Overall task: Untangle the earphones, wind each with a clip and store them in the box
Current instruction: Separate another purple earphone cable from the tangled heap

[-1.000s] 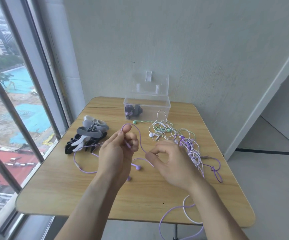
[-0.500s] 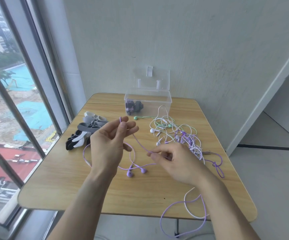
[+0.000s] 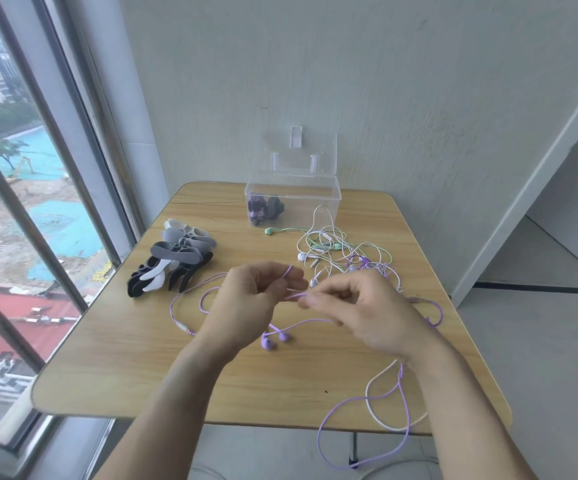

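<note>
1. The left hand (image 3: 246, 299) has its fingers curled, and a loop of the purple earphone cable (image 3: 190, 327) lies over its fingertips; it grips this cable between thumb and fingers.
2. The right hand (image 3: 360, 306) is just beside the left hand, almost touching it. Its thumb and first finger pinch the same purple cable; the fingertips are blurred, so the exact grip is not clear.
3. What has changed: one second ago the two hands were apart and the cable was stretched between them. Now the right hand has come close to the left hand, and the left fingers have closed again around the loop.
4. My judgement is that the person is winding the purple cable around the left fingers, so untangling of this one is mostly done and the clip comes next.
5. The two purple earbuds (image 3: 273, 339) lie on the tabletop (image 3: 114, 375) just below the left hand, towards the person. More purple cable hangs over the near edge, below the right wrist.
6. The tangle of white and green earphones (image 3: 336, 251) is beyond the right hand, not yet separated.
7. The pile of clips (image 3: 173, 261) lies to the left of the left hand, further away.
8. The clear box (image 3: 294, 202) stands open beyond both hands, well apart, with one dark wound bundle inside.
</note>
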Available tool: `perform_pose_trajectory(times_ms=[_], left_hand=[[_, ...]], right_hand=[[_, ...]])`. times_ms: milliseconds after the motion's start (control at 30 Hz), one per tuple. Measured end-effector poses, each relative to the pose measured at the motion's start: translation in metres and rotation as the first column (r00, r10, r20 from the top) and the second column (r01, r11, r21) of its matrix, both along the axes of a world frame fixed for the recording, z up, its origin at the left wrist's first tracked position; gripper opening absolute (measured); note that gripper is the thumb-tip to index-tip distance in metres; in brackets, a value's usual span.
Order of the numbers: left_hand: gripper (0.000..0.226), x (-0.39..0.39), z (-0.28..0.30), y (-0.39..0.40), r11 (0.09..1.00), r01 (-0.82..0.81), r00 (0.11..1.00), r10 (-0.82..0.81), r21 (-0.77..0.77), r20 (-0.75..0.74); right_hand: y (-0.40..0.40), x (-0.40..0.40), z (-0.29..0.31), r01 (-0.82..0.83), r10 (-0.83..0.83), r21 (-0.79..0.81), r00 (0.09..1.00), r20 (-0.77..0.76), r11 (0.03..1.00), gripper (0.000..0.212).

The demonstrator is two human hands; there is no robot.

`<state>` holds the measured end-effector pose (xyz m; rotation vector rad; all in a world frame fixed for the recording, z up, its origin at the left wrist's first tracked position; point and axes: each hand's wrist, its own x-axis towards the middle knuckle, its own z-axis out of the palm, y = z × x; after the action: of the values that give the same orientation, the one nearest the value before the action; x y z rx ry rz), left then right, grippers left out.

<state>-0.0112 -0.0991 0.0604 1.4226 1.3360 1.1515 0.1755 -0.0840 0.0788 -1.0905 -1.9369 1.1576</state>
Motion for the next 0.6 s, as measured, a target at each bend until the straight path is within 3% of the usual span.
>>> perform_pose_trajectory(times_ms=[67, 200, 300, 467, 600], left_hand=[[0.029, -0.004, 0.005, -0.002, 0.977, 0.185, 0.983, -0.183, -0.107, 0.024], [0.024, -0.013, 0.009, -0.006, 0.830, 0.510, 0.860, -0.484, -0.225, 0.163], [0.024, -0.019, 0.008, -0.003, 0.801, 0.538, 0.841, -0.484, -0.263, 0.243], [0.023, -0.020, 0.007, -0.003, 0.781, 0.593, 0.793, -0.522, -0.196, 0.314], [0.024, -0.019, 0.010, -0.005, 0.807, 0.580, 0.760, -0.487, -0.110, 0.430]], right_hand=[[0.006, 0.009, 0.000, 0.082, -0.082, 0.003, 0.996, -0.045, 0.997, 0.018], [0.011, 0.013, -0.007, 0.120, -0.122, -0.039, 0.991, -0.047, 0.992, 0.025], [0.011, 0.008, -0.009, 0.113, -0.116, -0.052, 0.992, -0.053, 0.992, 0.032], [0.010, -0.006, -0.011, 0.104, -0.112, -0.053, 0.978, -0.178, 0.993, 0.014], [0.006, -0.017, -0.015, 0.077, -0.099, -0.121, 0.977, -0.189, 0.990, 0.026]])
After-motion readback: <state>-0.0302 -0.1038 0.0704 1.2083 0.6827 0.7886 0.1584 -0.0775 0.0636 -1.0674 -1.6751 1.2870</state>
